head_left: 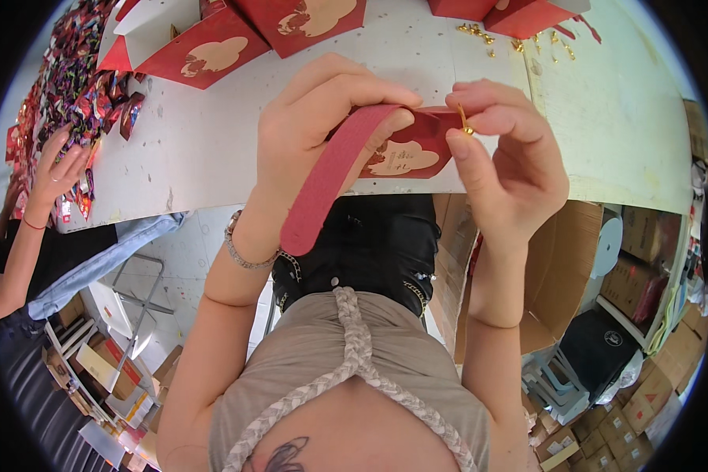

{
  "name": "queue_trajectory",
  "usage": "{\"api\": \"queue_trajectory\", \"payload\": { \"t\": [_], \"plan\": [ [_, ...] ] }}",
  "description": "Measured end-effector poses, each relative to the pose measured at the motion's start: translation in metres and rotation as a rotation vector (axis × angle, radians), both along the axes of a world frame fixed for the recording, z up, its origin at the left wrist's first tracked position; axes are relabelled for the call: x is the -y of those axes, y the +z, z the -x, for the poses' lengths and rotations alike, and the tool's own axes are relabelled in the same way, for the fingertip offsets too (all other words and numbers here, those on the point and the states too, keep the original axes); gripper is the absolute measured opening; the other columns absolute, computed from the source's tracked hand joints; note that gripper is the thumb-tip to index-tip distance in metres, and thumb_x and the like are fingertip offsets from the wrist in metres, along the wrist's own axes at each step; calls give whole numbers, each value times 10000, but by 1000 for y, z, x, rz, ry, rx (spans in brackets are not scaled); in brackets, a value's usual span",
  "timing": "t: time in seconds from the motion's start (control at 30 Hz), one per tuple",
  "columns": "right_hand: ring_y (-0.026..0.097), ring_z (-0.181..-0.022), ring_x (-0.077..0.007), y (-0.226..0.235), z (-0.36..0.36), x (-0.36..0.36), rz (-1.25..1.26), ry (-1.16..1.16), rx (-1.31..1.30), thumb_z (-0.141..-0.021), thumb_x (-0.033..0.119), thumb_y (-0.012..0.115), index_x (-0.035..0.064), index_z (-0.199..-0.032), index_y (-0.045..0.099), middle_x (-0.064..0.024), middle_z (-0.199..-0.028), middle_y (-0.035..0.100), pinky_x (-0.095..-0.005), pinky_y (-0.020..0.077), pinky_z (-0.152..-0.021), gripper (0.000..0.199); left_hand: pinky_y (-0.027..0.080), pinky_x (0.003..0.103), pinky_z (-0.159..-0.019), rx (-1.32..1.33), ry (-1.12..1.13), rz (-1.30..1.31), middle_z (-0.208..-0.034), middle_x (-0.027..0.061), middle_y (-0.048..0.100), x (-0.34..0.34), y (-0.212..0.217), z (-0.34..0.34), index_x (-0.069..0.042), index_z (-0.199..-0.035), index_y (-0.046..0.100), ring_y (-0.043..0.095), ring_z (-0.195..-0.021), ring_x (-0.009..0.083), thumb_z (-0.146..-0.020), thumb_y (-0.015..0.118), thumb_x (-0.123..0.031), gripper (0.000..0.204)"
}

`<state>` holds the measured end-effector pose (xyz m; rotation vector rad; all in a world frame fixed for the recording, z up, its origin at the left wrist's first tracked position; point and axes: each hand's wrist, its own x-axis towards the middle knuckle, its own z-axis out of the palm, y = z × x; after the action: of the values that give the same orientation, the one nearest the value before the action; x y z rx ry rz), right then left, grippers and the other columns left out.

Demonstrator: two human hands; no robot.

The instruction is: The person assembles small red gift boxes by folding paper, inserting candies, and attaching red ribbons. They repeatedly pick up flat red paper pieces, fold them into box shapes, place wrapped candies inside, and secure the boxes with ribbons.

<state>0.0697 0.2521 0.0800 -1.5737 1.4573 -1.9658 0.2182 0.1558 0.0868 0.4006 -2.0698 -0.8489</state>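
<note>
My left hand [315, 126] grips a flat red paper box piece with a long red strap [322, 185] hanging down from it toward my lap. A cream cloud-shaped print shows on the red box piece [405, 157]. My right hand [503, 149] pinches a small gold fastener [465, 122] between thumb and forefinger, pressed against the top edge of the red piece. Both hands are held above the near edge of a white table [204, 141].
Several folded red boxes [212, 51] lie at the table's far side. Loose gold fasteners [480, 33] are scattered at the upper right. A co-worker's hand [55, 169] rests in a pile of shiny wrapped sweets [71, 71] at the left. Cardboard boxes [558, 267] stand on the floor at right.
</note>
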Motion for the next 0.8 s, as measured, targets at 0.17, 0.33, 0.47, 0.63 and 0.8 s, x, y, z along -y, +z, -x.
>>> {"api": "queue_trajectory", "payload": {
  "t": [0.17,0.33,0.47,0.63,0.8],
  "plan": [
    [614,-788,-250,-23,2,7,211,-250,-544,-585,-1,765,45,-811,608,-79,-891,648,-316,481,-688,279,449,239,-669,41,-81,-66,-874,68,629,6,3,-1,14,-883,641,577,-761,151,-775,668,7,112],
    [626,-862,-273,-15,-2,7,223,-249,-618,-624,-83,751,30,-809,591,-133,-931,646,-325,522,-717,270,472,224,-703,106,-161,-259,-897,82,637,5,15,-4,38,-909,637,596,-808,141,-750,668,42,162],
    [619,-827,-261,-11,0,-1,175,-165,-613,-610,-92,749,29,-802,589,-140,-916,635,-342,522,-723,277,496,225,-760,73,-151,-358,-919,95,654,3,4,-9,37,-941,628,616,-873,144,-761,673,27,186],
    [624,-722,-131,-12,36,12,-47,-293,177,-685,-20,746,1,-820,667,-114,-805,661,-222,492,-641,157,507,232,-780,62,-83,-219,-963,121,671,6,-2,-11,28,-1024,577,625,-923,143,-751,715,-13,309],
    [648,-755,-157,-48,68,25,-810,-378,-367,-763,201,687,47,-805,694,-80,-877,689,-265,493,-702,159,516,262,-796,-59,-62,-269,-1044,145,642,11,-13,-15,17,-1208,440,635,-931,187,-709,772,-73,606]
  ]
}}
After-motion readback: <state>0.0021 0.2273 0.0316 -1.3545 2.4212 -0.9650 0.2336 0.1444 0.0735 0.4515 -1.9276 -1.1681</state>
